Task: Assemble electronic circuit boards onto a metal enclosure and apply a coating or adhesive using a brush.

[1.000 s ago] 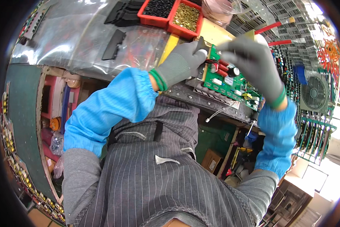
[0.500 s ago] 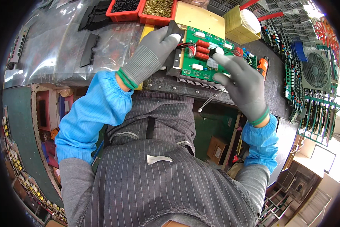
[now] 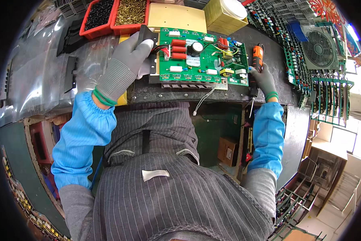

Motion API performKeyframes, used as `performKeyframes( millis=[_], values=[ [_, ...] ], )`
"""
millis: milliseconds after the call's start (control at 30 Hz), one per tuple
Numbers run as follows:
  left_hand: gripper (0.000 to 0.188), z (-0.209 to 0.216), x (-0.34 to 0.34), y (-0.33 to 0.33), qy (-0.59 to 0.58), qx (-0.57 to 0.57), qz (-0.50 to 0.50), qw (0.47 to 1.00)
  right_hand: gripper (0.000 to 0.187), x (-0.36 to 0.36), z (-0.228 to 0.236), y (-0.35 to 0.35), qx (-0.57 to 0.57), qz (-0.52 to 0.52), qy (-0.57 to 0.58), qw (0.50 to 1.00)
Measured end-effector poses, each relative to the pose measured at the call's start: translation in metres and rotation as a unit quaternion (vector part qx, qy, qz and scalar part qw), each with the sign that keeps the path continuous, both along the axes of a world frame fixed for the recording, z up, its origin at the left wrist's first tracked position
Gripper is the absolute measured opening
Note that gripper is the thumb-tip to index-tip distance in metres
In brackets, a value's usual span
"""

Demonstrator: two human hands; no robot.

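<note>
Green circuit board (image 3: 208, 58) lies on the dark, riveted worktop (image 3: 277, 46). Plastic sheeting (image 3: 36, 86) spreads to the left; red bins (image 3: 129, 28) and a yellow box (image 3: 224, 23) crowd the far side. Sheeting looks glossy, the bins rectangular. The knit-gloved left hand (image 3: 126, 58) clamps a flat black plate (image 3: 145, 33); whether the right hand (image 3: 265, 81) closes on the orange screwdriver (image 3: 257, 57) beside the board, one cannot tell.

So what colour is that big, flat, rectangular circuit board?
The flat, rectangular circuit board is bright green; it shows best in the head view.
</note>
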State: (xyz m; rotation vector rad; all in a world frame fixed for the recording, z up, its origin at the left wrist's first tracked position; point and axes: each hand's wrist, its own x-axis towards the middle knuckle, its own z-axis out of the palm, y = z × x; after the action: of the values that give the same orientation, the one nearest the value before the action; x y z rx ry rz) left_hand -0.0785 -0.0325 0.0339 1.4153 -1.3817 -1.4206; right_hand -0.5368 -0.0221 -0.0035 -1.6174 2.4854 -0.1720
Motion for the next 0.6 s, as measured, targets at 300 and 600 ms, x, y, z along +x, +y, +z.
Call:
performKeyframes(
  millis=[300,600],
  values=[
    [0.046,-0.001,-0.001,0.001,-0.001,-0.042,0.001,0.999,0.056,0.002,0.050,0.013,-0.175,0.050,-0.810,0.558],
    [0.044,-0.007,0.001,-0.003,-0.052,-0.073,-0.008,0.996,0.056,0.156,0.145,0.046,-0.379,0.229,-0.814,0.375]
  ],
)
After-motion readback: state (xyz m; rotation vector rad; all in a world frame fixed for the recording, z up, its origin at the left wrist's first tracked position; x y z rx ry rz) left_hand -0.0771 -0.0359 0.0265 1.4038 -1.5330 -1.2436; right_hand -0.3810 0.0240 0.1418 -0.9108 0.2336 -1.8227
